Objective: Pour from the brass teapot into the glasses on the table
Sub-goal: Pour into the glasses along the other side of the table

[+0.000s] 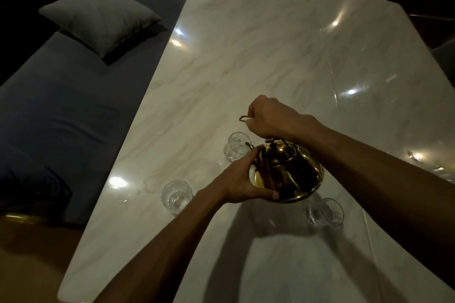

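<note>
Brass teapot [286, 174] was held tilted above the marble table [270, 44], spout toward the far glass [236, 146]. Right hand [267, 117] was fisted round the wire handle; left hand [242, 182] cupped the body, fingers spread against the brass. No stream visible; fill levels couldn't be told. Pour looked underway at the far glass, with the left glass [176, 196] and near right glass [324, 211] probably still left.

One head-worn wide-angle view looks forward and steeply down, close over the marble bench [270, 56] along its length
</note>
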